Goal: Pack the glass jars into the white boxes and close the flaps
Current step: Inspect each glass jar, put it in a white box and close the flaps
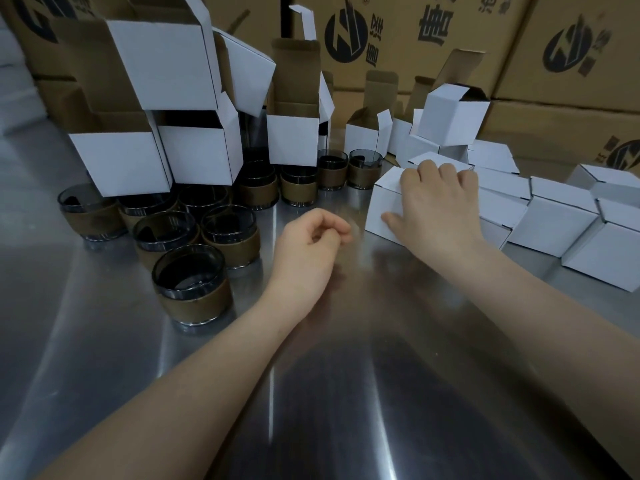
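Your right hand (pixel 440 202) grips a closed white cardboard box (pixel 384 202) while your empty, loosely curled left hand (pixel 311 244) risks toppling the nearby brown-banded smoked-glass jar (pixel 190 289).

The open white boxes (pixel 204 150) are hiding parts of several glass jars (pixel 258 194) behind them. The right hand (pixel 440 202) is covering much of the closed white box (pixel 382 202), and the brown cartons (pixel 571 53) are running off the top edge.

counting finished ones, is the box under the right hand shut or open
Shut: the white box under the right hand shows no raised flaps.
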Motion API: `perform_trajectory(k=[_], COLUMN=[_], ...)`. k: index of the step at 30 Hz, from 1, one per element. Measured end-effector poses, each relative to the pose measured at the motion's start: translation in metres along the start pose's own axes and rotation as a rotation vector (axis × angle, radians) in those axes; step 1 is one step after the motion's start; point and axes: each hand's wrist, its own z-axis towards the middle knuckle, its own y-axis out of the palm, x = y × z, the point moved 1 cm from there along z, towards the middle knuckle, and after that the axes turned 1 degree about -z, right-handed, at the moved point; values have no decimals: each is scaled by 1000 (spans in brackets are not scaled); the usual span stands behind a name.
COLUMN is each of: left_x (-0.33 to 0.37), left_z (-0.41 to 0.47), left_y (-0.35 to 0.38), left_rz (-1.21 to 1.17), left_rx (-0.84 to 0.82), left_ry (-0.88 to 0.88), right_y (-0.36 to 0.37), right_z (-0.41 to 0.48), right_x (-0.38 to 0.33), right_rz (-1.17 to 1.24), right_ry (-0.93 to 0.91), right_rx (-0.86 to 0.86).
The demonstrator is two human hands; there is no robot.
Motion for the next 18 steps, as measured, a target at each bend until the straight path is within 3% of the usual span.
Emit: perform_trajectory(k=[13, 18], left_x=[0, 0], left_z=[-1, -1], left_y=[-2, -2], left_rz=[-14, 1], left_rx=[-16, -13], left_ry=[-39, -46], right_y=[2, -1], right_z=[13, 20], right_x=[6, -11], right_rz=[-73, 36], right_ry=[149, 156], right_rx=[-118, -75])
